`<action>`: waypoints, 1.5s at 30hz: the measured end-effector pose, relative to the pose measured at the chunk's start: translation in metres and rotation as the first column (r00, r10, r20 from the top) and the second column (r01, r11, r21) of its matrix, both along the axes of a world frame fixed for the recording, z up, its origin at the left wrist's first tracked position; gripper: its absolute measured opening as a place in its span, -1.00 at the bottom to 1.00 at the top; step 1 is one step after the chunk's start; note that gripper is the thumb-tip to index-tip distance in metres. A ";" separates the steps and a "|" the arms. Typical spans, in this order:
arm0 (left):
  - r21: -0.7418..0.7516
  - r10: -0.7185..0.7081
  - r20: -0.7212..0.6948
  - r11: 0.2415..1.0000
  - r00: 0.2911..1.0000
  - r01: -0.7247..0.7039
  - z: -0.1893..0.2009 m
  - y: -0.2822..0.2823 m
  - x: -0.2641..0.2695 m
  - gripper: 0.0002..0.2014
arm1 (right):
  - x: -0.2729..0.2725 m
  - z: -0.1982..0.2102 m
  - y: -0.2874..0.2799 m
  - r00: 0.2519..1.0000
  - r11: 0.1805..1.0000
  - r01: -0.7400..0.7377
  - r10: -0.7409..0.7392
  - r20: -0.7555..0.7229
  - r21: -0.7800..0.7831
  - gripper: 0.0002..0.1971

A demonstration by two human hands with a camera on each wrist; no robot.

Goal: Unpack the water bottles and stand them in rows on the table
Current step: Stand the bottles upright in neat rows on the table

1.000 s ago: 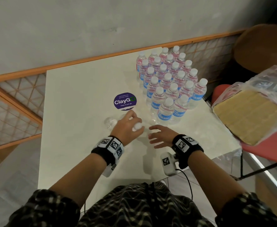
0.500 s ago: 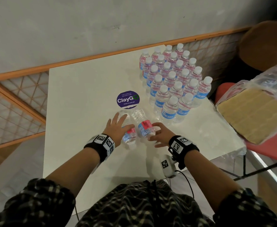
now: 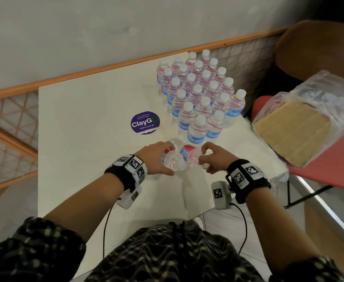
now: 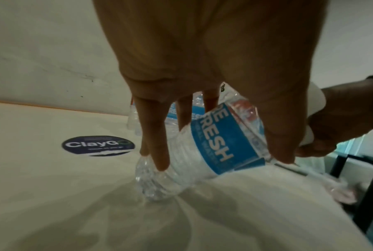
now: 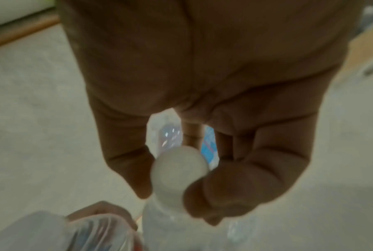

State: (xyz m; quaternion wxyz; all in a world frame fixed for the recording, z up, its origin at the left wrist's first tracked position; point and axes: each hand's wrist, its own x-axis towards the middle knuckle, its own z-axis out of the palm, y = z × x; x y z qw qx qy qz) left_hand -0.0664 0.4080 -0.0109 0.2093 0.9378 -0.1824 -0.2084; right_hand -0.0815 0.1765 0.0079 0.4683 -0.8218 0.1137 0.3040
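Note:
Two small clear water bottles lie tilted between my hands over the white table [image 3: 81, 143]. My left hand [image 3: 154, 157] grips one bottle [image 4: 213, 149] round its blue-labelled body, with the base touching the table. My right hand [image 3: 213, 159] pinches the white cap [image 5: 179, 168] of the other bottle [image 3: 187, 152], which shows a red and blue label. In the head view the two bottles overlap, so I cannot tell whether they touch. Several bottles [image 3: 199, 98] stand in tight rows at the table's far right.
A round purple sticker [image 3: 145, 123] sits mid-table, just beyond my hands. A clear plastic bag holding a cardboard sheet [image 3: 293, 129] rests on a red chair to the right. A brown chair [image 3: 319, 53] stands behind it. Clear plastic wrap [image 4: 336, 188] hangs at the table's right edge.
Both hands have come together with the two bottles, which were lying side by side. The right hand has shifted onto a cap and the bottles now tilt and overlap.

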 end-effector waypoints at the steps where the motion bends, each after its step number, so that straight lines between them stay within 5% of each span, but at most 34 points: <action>1: -0.019 -0.003 -0.031 1.000 1.000 0.003 0.003 -0.006 -0.001 -0.24 | 0.000 0.005 -0.007 1.000 0.999 -0.006 0.007 0.017 -0.036 -0.82; 7: -0.114 -0.042 -0.201 0.993 0.979 0.019 0.015 -0.042 -0.008 -0.26 | -0.004 0.030 -0.041 0.993 0.994 0.047 -0.035 0.114 -0.099 -0.84; 13: -0.289 0.096 -0.349 0.935 0.932 -0.204 -0.001 -0.069 -0.015 -0.30 | -0.001 0.040 -0.059 0.974 0.988 0.060 -0.026 0.225 -0.143 -0.82; 19: -0.326 0.084 -0.102 0.938 0.991 -0.113 0.007 -0.095 -0.016 -0.48 | 0.007 0.045 -0.061 0.946 0.974 0.015 0.058 0.318 -0.224 -0.83; 26: -0.494 0.145 0.230 0.869 0.962 -0.013 0.018 -0.127 -0.013 -0.38 | 0.022 0.047 -0.062 0.942 0.981 -0.078 0.131 0.310 -0.179 -0.71; 32: -0.708 0.503 0.249 0.678 0.827 -0.199 0.027 -0.116 0.014 -0.64 | 0.021 0.027 -0.069 0.976 1.000 0.003 -0.005 0.217 0.008 -0.69; 34: -0.663 0.523 0.256 0.707 0.813 -0.246 0.032 -0.110 0.030 -0.64 | 0.017 0.017 -0.072 0.969 0.976 0.160 -0.184 0.167 0.148 -0.70; 38: -0.379 0.358 0.243 0.891 0.901 -0.251 0.047 -0.105 0.055 -0.47 | 0.020 -0.009 -0.080 0.862 0.870 0.429 -0.475 0.179 0.242 -0.73; 40: -0.250 0.254 0.230 0.948 0.939 -0.195 0.051 -0.106 0.063 -0.43 | 0.028 -0.018 -0.081 0.865 0.885 0.411 -0.454 0.214 0.217 -0.61; 45: -0.211 0.157 0.154 0.970 0.976 -0.123 0.056 -0.097 0.073 -0.49 | 0.048 -0.019 -0.076 0.903 0.918 0.284 -0.353 0.245 0.276 -0.42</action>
